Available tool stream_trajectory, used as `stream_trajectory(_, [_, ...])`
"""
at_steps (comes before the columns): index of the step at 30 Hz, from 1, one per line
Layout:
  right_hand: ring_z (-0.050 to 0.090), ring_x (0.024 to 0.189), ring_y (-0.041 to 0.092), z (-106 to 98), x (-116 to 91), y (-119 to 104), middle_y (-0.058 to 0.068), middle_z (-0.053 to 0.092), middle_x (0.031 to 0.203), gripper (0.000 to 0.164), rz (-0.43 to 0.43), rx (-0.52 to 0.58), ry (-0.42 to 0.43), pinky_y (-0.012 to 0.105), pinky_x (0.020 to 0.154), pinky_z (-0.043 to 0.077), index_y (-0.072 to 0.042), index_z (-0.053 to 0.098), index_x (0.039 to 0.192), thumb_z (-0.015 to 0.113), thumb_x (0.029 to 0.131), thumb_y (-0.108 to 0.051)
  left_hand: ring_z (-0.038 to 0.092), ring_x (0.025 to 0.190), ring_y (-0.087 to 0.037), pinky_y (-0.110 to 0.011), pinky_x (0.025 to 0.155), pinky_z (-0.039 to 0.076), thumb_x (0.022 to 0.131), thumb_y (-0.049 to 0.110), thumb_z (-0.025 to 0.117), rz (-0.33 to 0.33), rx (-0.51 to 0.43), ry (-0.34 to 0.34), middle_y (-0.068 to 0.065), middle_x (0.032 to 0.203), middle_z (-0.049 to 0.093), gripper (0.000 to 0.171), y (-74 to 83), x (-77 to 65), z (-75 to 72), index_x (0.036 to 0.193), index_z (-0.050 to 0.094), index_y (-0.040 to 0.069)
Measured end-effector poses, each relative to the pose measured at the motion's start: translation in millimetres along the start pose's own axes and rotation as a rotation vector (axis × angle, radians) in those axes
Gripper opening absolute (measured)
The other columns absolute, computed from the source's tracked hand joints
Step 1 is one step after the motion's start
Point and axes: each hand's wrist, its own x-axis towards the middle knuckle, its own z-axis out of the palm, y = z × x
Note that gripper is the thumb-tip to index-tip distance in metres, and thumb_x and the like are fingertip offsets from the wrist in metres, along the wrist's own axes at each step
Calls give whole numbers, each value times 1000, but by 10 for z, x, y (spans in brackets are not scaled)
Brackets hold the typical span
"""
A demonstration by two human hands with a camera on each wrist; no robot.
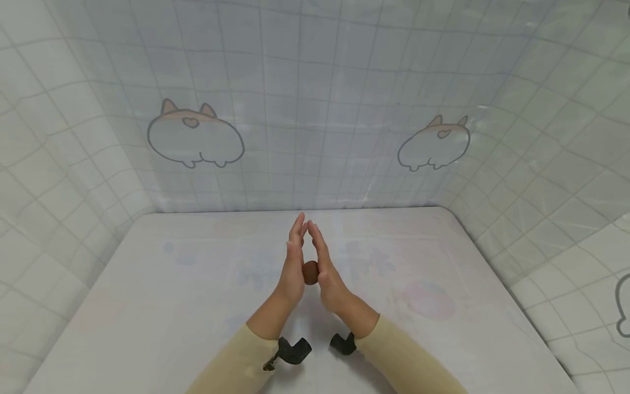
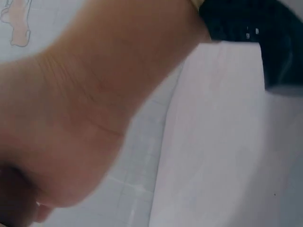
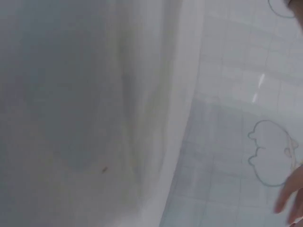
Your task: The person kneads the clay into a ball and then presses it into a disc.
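Brown ball (image 1: pixel 310 272): held between the two palms, over the middle of the table (image 1: pixel 147 306), well short of its far edge; whether it touches the tabletop cannot be told.
Left hand (image 1: pixel 292 273): flat, fingers straight and pointing to the far edge, palm against the ball.
Right hand (image 1: pixel 331 279): likewise flat, palm on the ball's other side; the fingertips of both hands come close together, contact unclear.
Head view only: both hands and the ball together, the two cream sleeves (image 1: pixel 236 361), and the table's two rounded far corners.
Left wrist view: the heel of the left hand up close, part of the ball dim at the lower left, a dark angled fitting (image 2: pixel 255 38) at the wrist.
Right wrist view: blurred fingertips (image 3: pixel 289 194) at the right border, and a small reddish speck (image 3: pixel 104 170) on a pale surface.
Wall (image 1: pixel 315 65): gridded sheeting with outlined animal figures (image 1: pixel 195 137), beyond the far edge.
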Motion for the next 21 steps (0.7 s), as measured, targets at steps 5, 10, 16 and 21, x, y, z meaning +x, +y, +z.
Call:
stream_trajectory(5, [-2,152,36,23,32,-82,19,-4,166,93,-72,26,-3,46,121,4,5,-10,156,3,100,-69,17,150,-28,-67,112,12,97,75,8,-94,37,36,-7,165,15,81,-64,46,-24,162,8,26])
stream_trajectory(10, [-2,152,37,0,92,-154,23,0,165,90,-110,22,32,48,121,5,7,-9,155,3,102,-65,20,149,-33,-69,110,17,97,74,6,-190,100,-8,-9,166,12,79,-137,48,-74,162,9,31])
stream_trajectory(16, [0,152,38,-31,156,-164,25,4,164,87,-71,35,80,50,120,2,3,-7,157,4,102,-64,13,151,-33,-73,110,14,98,70,1,-276,193,-70,-13,165,15,75,-263,-1,-111,162,11,31])
stream_trajectory(21, [5,152,36,-83,201,-96,24,5,164,85,-12,22,136,50,120,8,1,-6,158,4,103,-64,16,151,-33,-73,109,18,97,72,-1,-297,213,-155,-8,167,10,77,-291,-50,-90,162,6,31])
